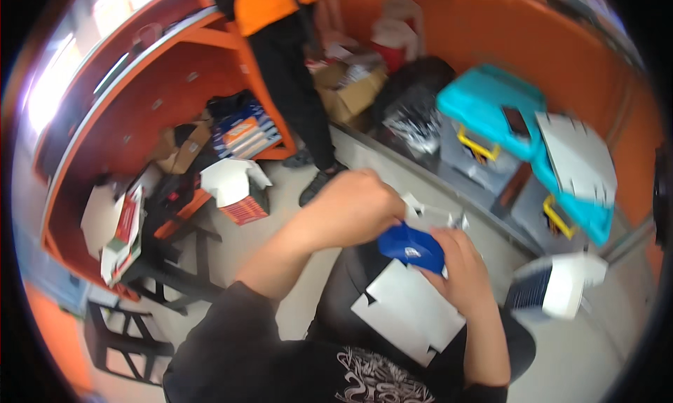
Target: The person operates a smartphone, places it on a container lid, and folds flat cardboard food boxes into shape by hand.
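Note:
Both my hands are in front of me, over my lap, on a small blue object [412, 248] with a white mark on its face. Its exact kind I cannot make out. My right hand [459, 266] is closed round its right edge, thumb below and fingers above. My left hand [368, 203] is curled at its upper left corner, with the fingertips mostly hidden behind the back of the hand. Across my thighs, just below the blue object, lies a flat grey-white cardboard sheet [410, 312] with small notches in its edges.
Open cartons [242, 205] and a black stool [126, 340] stand to the left, beside an orange counter [151, 73]. A person [287, 73] stands ahead. Grey bins with turquoise lids [491, 105] line the right wall, near another open box [554, 287] on the floor.

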Tool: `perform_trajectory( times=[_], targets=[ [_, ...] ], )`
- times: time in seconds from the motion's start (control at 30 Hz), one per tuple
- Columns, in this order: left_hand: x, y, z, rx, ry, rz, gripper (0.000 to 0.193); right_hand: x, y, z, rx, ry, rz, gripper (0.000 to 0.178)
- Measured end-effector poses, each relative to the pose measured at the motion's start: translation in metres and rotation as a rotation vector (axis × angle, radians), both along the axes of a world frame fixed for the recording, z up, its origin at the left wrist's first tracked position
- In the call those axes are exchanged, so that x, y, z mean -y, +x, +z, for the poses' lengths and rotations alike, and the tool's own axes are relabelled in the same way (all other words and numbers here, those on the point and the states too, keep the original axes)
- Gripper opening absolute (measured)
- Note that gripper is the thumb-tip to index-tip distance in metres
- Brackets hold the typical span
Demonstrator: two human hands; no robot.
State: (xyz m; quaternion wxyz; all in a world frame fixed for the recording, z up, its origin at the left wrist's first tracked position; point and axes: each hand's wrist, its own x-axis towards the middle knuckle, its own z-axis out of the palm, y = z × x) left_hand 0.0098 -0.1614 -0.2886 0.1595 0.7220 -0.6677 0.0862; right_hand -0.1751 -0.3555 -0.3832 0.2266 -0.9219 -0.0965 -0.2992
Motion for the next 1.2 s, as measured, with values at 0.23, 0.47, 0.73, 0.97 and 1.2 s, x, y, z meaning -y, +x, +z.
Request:
perform_trajectory(
  times=[0.23, 0.47, 0.73, 0.97, 1.2],
  targets=[
    [0.024, 0.011, -0.006, -0.216, 0.036, -0.121, 0.007, 0.005, -0.013, -0.012, -0.001, 0.109, -0.056, 0.07],
    [0.014, 0.022, 0.007, -0.241, 0.076, -0.268, 0.01, 0.001, -0.009, -0.003, 0.101, -0.046, -0.01, 0.075],
    [0.012, 0.011, 0.013, -0.217, 0.195, -0.174, 0.004, -0.003, -0.009, -0.005, 0.077, -0.062, 0.024, 0.072],
    [0.021, 0.005, 0.0, -0.041, 0.057, -0.126, 0.007, 0.003, -0.017, 0.003, 0.005, 0.018, -0.082, 0.071],
    [0.024, 0.001, 0.001, -0.007, 0.109, -0.095, 0.007, 0.001, -0.018, 0.003, 0.06, -0.019, -0.038, 0.071]
  ],
)
